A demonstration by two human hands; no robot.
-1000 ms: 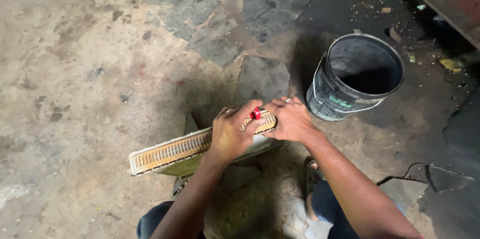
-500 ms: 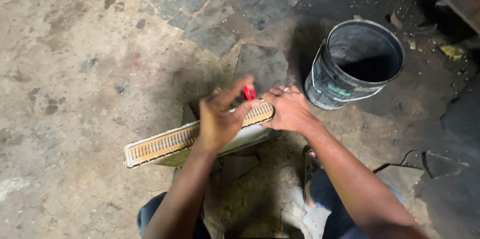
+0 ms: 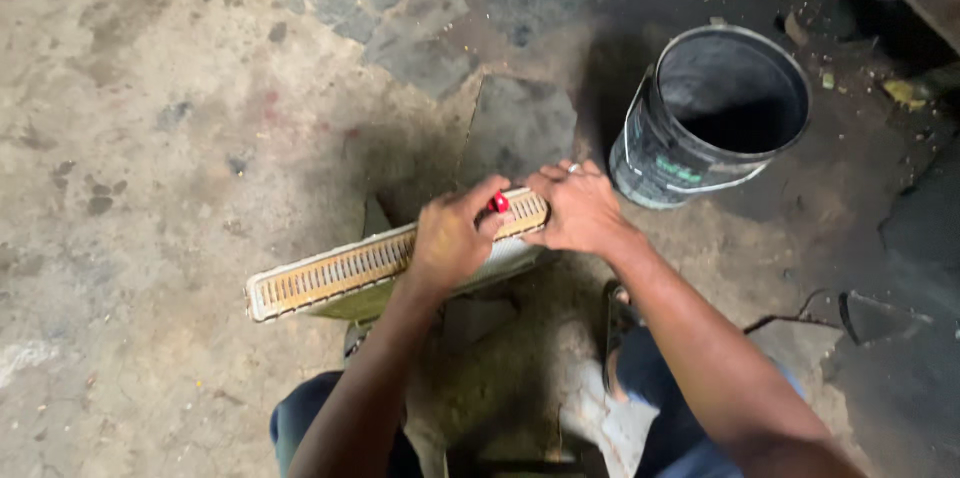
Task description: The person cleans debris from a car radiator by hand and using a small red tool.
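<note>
Both hands pinch at mid-frame: left hand (image 3: 452, 238) grips a small red tool (image 3: 499, 202), right hand (image 3: 580, 208) clamps the finned radiator core (image 3: 340, 273), whose thin fins could bend if the tool slips

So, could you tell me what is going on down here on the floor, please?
A person crouches over a long, flat finned metal core, something like a small radiator, held on edge on the concrete floor. The left hand presses a small red-handled tool against the core's top edge near its right end, while the right hand grips that end to steady it. A dark bucket stands just beyond, to the right.
</note>
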